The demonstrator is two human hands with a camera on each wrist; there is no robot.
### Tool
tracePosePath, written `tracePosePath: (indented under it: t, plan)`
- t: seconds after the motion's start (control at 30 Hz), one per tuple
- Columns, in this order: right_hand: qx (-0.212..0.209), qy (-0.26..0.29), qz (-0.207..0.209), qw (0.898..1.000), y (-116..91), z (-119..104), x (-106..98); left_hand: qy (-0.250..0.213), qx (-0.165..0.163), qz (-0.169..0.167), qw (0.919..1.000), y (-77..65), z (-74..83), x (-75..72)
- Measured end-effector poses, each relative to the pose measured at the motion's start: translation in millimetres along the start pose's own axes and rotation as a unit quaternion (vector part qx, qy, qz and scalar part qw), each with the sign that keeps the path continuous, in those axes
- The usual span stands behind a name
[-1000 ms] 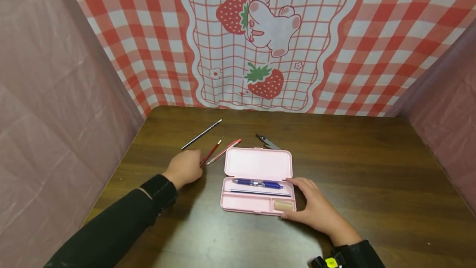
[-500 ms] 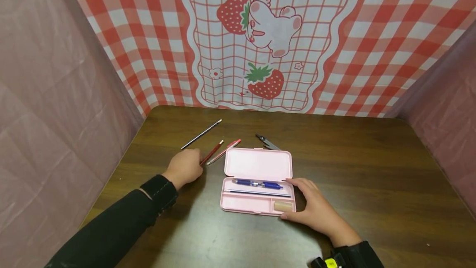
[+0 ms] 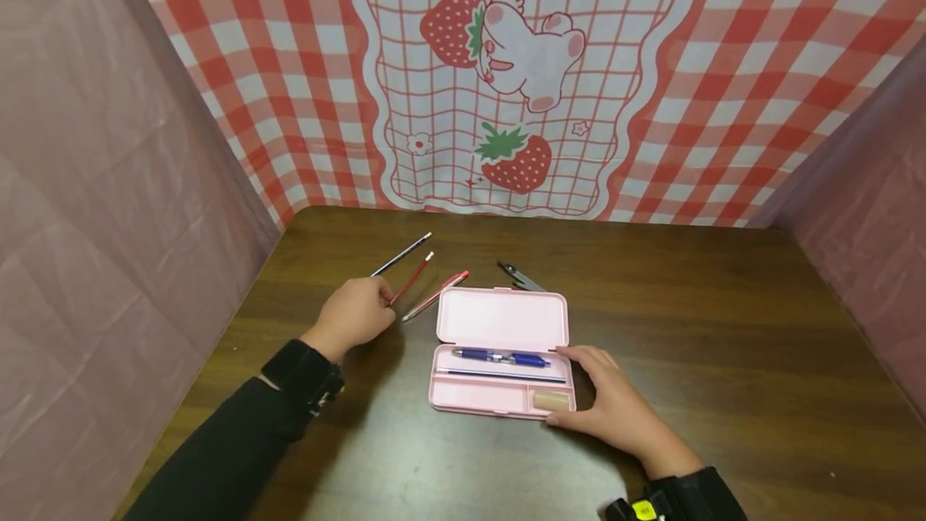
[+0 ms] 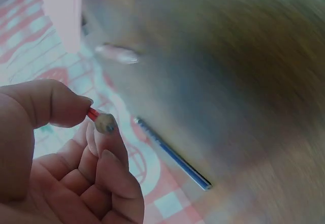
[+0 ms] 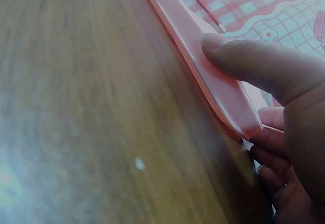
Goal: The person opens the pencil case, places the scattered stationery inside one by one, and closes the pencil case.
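Observation:
My left hand (image 3: 353, 313) pinches a red pencil (image 3: 414, 276) near its sharpened end, white-tipped end pointing away. In the left wrist view the pencil's point (image 4: 105, 123) shows between thumb and fingers. A pink pencil case (image 3: 502, 318) lies with its lid folded back. My right hand (image 3: 615, 408) holds its right end, thumb on the near side (image 5: 218, 82). Inside the case are a blue pen (image 3: 501, 357), a thin dark-striped pencil (image 3: 502, 375) and a tan eraser (image 3: 551, 400) in the small compartment.
A dark-striped pencil (image 3: 401, 254) lies behind my left hand, its near end hidden in the head view. A red-and-clear pen (image 3: 436, 296) lies left of the lid. Behind the lid is a grey compass (image 3: 520, 275), partly covered. A checked cloth (image 3: 311, 103) hangs at the back.
My left hand has risen slightly and shifted away from me with the red pencil, whose white-tipped end now sits farther back. The right hand and the case have stayed put.

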State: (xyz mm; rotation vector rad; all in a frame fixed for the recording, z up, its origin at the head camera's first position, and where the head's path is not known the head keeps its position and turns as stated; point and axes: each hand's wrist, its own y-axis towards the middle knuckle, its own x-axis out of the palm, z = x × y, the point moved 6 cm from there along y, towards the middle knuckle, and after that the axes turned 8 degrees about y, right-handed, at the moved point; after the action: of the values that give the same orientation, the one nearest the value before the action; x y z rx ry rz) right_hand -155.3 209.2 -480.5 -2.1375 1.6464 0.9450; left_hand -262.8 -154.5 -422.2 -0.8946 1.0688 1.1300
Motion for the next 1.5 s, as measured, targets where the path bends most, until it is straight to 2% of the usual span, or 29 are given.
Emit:
tracePosePath:
  t: [0.17, 0.47, 0.57, 0.67, 0.83, 0.93, 1.03, 1.13, 1.3, 1.37, 1.5]
  plan:
    - [0.009, -0.001, -0.005, 1.000, 0, 0, -2, -0.050, -0.010, 0.002, 0.9987, -2.4, 0.0, -0.8]
    - [0.009, -0.003, -0.002, 1.000, -1, 1, -1, -0.133, 0.006, 0.027, 0.9907, -10.9, 7.6, -7.9]
    - [0.006, -0.004, -0.001, 1.000, 0, 1, -1, -0.147, 0.015, 0.029, 0.9886, -15.6, 14.0, -11.3]
    - [0.012, -0.002, -0.004, 1.000, 0, 1, -2, -0.144, 0.037, 0.031, 0.9884, -21.4, 23.0, -13.4]
    - [0.019, -0.003, -0.009, 1.000, 1, 2, -2, -0.087, 0.109, 0.051, 0.9889, -32.1, 44.4, -13.8]
    - [0.017, -0.004, -0.009, 1.000, 1, 2, -1, -0.043, 0.162, 0.065, 0.9837, -38.0, 60.0, -12.0]
    - [0.008, -0.005, -0.003, 1.000, 1, 1, -1, -0.015, 0.200, 0.067, 0.9775, -41.3, 73.9, -9.3]
    - [-0.003, -0.007, 0.004, 1.000, 1, 0, -1, 0.005, 0.218, 0.057, 0.9744, -40.8, 83.4, -5.4]
    - [0.003, -0.003, 0.003, 1.000, 1, -1, -1, 0.052, 0.225, 0.025, 0.9726, -37.5, 92.9, -0.4]
    - [0.008, -0.002, 0.000, 1.000, 1, -1, -1, 0.082, 0.238, 0.020, 0.9675, -36.2, 97.4, 1.1]
    - [0.013, -0.001, -0.006, 1.000, 1, -1, -1, 0.143, 0.278, 0.025, 0.9497, -34.4, 109.8, 4.8]
